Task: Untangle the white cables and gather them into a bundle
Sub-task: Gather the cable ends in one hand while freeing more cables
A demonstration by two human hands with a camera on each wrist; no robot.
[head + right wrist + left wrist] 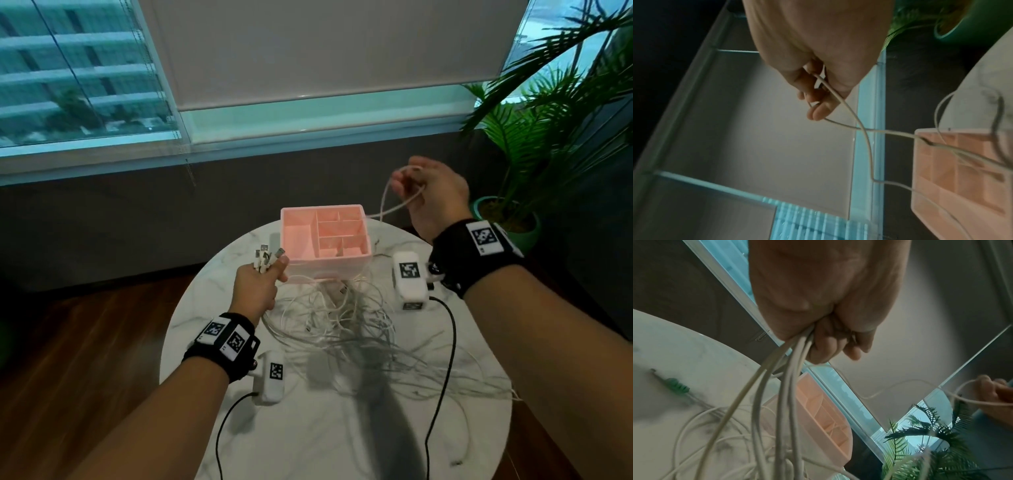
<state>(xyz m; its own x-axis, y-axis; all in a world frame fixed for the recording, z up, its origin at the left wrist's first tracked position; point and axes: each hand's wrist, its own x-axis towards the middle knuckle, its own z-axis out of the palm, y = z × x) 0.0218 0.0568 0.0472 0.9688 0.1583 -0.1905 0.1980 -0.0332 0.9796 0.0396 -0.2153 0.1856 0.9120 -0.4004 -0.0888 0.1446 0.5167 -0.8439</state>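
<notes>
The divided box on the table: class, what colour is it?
Pink. The box shows best in the head view, standing on the table behind the cables.

The left hand (818, 305) gripped several white cables (777, 394) in its fist, and they hung down in front of the pink organizer box (818, 418). Left of the box, more cable loops lay on the white table (684, 345).
</notes>
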